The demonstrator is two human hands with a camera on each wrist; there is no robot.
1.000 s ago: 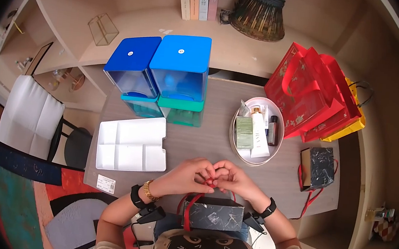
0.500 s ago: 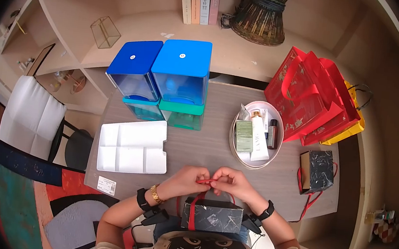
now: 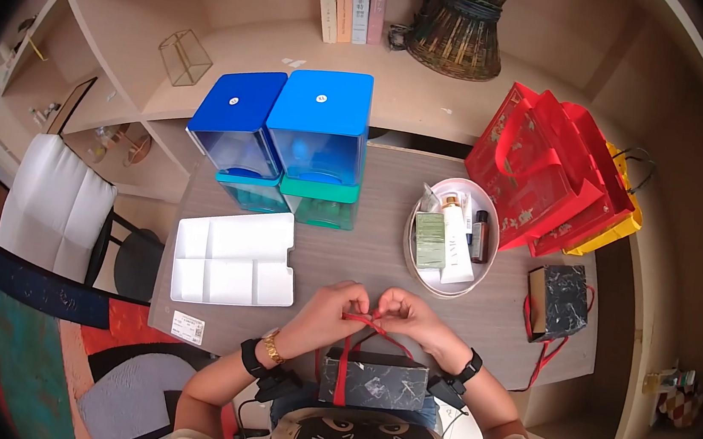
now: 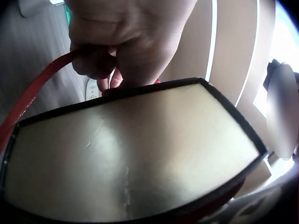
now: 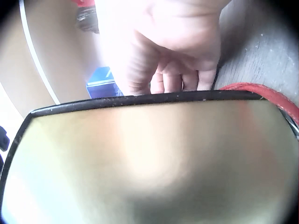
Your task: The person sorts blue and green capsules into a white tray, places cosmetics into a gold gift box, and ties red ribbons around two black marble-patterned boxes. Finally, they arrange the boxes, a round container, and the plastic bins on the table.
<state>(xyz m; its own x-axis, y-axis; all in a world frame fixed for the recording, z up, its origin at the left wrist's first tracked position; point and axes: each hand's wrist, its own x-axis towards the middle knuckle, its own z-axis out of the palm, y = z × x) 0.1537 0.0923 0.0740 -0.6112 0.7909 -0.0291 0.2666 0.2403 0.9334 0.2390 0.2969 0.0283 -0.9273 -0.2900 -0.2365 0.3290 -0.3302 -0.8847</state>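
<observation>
Left forearm [image 3: 220, 370] and right forearm [image 3: 497, 404] slant inward from bent, spread elbows. Left hand [image 3: 324, 315] and right hand [image 3: 412, 316] close together, fingers [image 3: 352, 291] curled, each in a pinch. Contact between the two hard to tell.

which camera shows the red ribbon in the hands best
The head view: it shows the flat red ribbon in the left hand and right hand, and draped over the black marble-patterned box. The left wrist view mainly catches one strip; the right wrist view, a short stretch by the box's rim.
</observation>
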